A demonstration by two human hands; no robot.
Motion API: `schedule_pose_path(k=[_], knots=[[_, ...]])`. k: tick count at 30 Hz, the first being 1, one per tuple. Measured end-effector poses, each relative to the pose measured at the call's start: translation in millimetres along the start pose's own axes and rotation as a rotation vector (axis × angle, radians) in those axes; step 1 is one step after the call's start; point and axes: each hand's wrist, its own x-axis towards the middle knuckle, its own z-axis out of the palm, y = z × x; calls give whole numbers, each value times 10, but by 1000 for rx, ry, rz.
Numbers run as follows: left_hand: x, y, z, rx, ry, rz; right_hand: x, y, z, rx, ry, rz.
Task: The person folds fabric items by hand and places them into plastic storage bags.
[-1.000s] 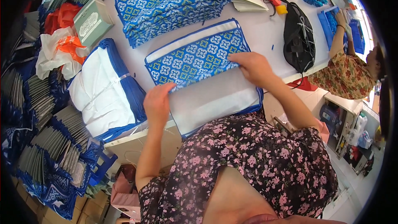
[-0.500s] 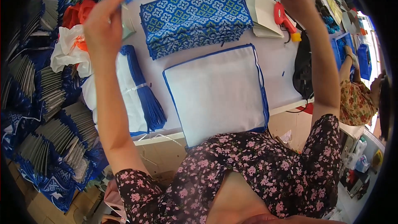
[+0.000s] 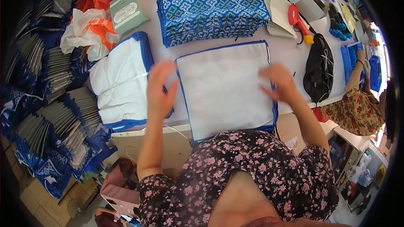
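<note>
A white square cloth with blue edging (image 3: pixel 225 88), apparently the top of a pile, lies at the table's front edge against my body. Beside its left edge is my left hand (image 3: pixel 160 88), thumb and fingers apart and holding nothing. My right hand (image 3: pixel 280 83), slightly blurred, hovers by its right edge with fingers spread and nothing in them. Farther back stands a tall stack of blue patterned cloths (image 3: pixel 212 10). To the left of my left hand lies a bundle of white cloths with blue edges (image 3: pixel 122 82), tied round with a pale band.
Packed blue cloths with grey cards (image 3: pixel 63 71) heap at the far left, near a green-grey box (image 3: pixel 129 12) and crumpled plastic bags (image 3: pixel 88 33). Right of the stack are a red-handled tool (image 3: pixel 296 19) and a black mesh bag (image 3: pixel 320 67). Another person (image 3: pixel 355 105) works at right.
Both hands have come back from the far side of the table to the white cloth's sides. The blue patterned cloth they held there is out of them. The view has shifted slightly.
</note>
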Motion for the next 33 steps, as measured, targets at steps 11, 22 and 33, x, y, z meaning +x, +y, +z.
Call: schedule_pose_path(k=[11, 22, 33], knots=[[-472, -255, 37, -118, -455, -11, 133, -400, 33, 295, -355, 243], [338, -559, -54, -7, -410, 224, 685, -251, -251, 41, -264, 201], [437, -752, -56, 51, -307, 308, 783, -119, -277, 98, -152, 257]])
